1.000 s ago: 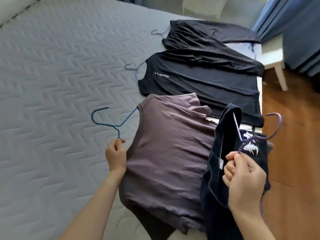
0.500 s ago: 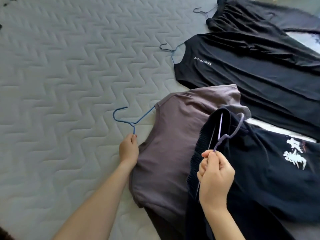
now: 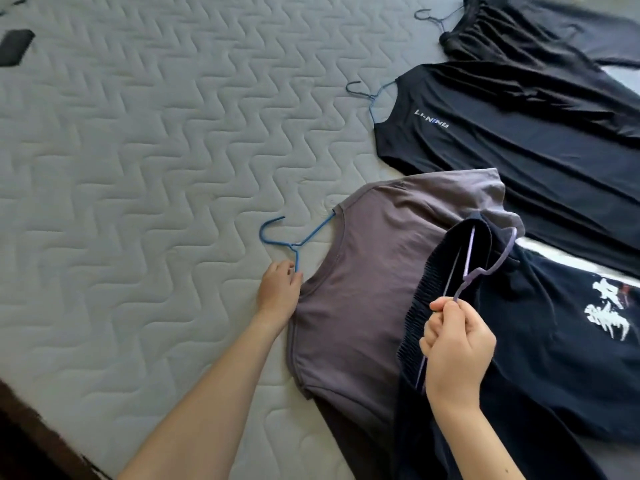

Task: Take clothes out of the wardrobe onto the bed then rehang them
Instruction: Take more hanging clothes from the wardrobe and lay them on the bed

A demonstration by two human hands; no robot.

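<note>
Mauve shirt (image 3: 363, 289) on blue hanger (image 3: 294, 237), navy printed garment (image 3: 554, 341) on purple hanger (image 3: 485, 268), flat on bed (image 3: 138, 168)

My one camera sits on my head, looking forward and steeply down over the bed (image 3: 138, 168) from its near edge. It is close: my forearms reach in from the bottom, my hands (image 3: 278, 292) mid-frame. The wide lens bends the quilted mattress outward

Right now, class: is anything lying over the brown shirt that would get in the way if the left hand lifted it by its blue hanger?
Yes. The navy garment, held on a purple hanger by the right hand, lies over the brown shirt's right side. The left hand already grips the blue hanger; nothing blocks that.
</note>
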